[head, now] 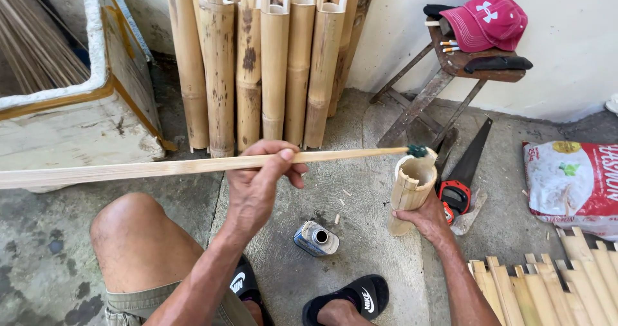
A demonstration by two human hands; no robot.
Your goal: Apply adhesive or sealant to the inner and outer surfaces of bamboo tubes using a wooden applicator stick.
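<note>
The left hand [257, 184] is closed around a long bamboo slat [161, 167], held level across the scene. The slat's right end carries a dark green tip [417, 151], poised just above the open top of a short bamboo tube [411, 187]. The right hand [428, 220] grips this tube near its base and keeps it upright on the concrete floor [360, 261]. The step in hand appears to be working the tip into the tube mouth; the next move would call for a steady tube and careful aim. A small open tin [315, 239] lies on the floor between the hands. At right, a white and red printed sack [570, 184] lies flat beside the handsaw [460, 178].
</note>
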